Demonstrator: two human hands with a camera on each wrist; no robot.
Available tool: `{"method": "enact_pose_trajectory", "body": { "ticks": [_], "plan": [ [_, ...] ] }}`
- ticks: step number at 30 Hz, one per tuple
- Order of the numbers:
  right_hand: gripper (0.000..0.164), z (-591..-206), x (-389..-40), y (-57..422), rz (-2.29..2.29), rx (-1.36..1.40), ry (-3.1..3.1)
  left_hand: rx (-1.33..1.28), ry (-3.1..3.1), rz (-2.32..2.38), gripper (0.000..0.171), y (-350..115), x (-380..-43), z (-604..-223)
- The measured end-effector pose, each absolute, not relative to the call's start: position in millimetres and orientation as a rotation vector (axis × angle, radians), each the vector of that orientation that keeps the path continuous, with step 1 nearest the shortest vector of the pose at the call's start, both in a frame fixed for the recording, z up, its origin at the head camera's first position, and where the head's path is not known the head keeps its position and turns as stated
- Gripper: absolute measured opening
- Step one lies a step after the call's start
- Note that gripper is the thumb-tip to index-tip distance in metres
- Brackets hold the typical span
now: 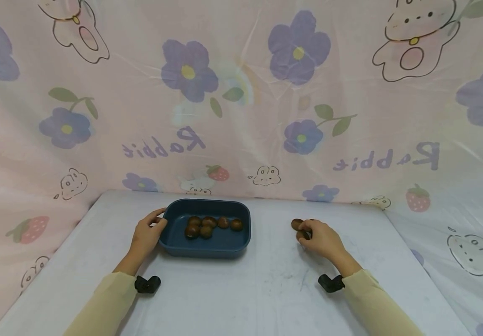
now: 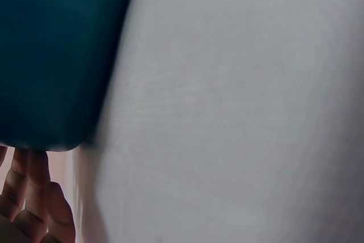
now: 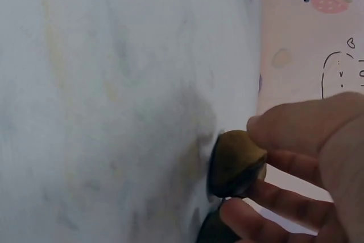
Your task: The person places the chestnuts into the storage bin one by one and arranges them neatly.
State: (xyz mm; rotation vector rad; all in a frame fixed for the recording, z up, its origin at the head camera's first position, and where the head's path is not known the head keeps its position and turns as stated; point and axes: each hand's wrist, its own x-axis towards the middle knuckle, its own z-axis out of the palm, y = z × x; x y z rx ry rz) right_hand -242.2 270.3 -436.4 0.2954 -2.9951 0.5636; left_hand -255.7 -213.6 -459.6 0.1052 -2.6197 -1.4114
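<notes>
A dark blue rectangular tray (image 1: pixel 220 247) stands on the table with several brown chestnuts (image 1: pixel 206 232) lying in it. My left hand (image 1: pixel 147 233) rests at the tray's left end. Seen from the left wrist, its fairly straight fingers (image 2: pixel 37 186) touch the outer wall of the tray (image 2: pixel 51 83). To the right of the tray, my right hand (image 1: pixel 322 240) is low over two chestnuts (image 1: pixel 296 224). In the right wrist view its thumb and fingers close around one chestnut (image 3: pixel 236 160). Another chestnut (image 3: pixel 216 229) lies beside it, partly hidden by a finger.
The white table (image 1: pixel 262 294) ends at a patterned cloth (image 1: pixel 241 140) hanging behind it. Both sleeved wrists carry small black devices (image 1: pixel 147 284). Bare tabletop lies between the tray and my right hand.
</notes>
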Motion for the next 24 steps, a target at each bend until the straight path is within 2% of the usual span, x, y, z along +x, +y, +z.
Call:
{"method": "enact_pose_trajectory", "body": {
  "ticks": [24],
  "plan": [
    [0.031,-442.4,-247.2,271.6,0.521,0.221,-3.056,0.12,-2.622,-1.421,0.045,-214.3,-256.2,-460.7]
  ]
}}
